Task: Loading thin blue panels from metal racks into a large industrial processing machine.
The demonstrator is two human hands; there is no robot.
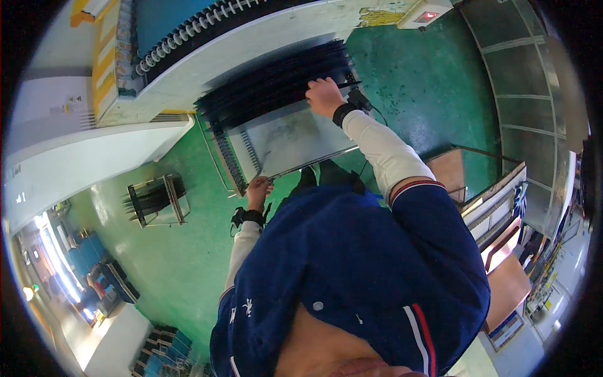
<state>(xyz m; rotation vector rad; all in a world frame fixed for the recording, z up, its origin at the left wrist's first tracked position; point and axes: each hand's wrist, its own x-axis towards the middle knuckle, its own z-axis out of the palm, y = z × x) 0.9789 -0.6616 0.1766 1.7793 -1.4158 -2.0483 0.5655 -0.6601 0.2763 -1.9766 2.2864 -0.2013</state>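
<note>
A slotted rack [239, 179] stands low in front of me, with a row of comb-like teeth along its left side. Thin dark panels [270, 85] stand close together in its far half; its near half shows a pale grey base. Reaching over the right end of the panels, my right hand [325, 96] has its fingers curled over the edge of the nearest dark panel. My left hand [259, 190] is at the rack's near left corner, fingers pinched together beside the front rail [308, 164]. What lies between those fingers is too small to make out.
A large machine [245, 47] with a roller row rises just beyond the rack. A small control box [425, 14] sits at its right end. On the green floor to the left stands a smaller rack [157, 201] of dark panels. A cart [496, 201] with boards is at right.
</note>
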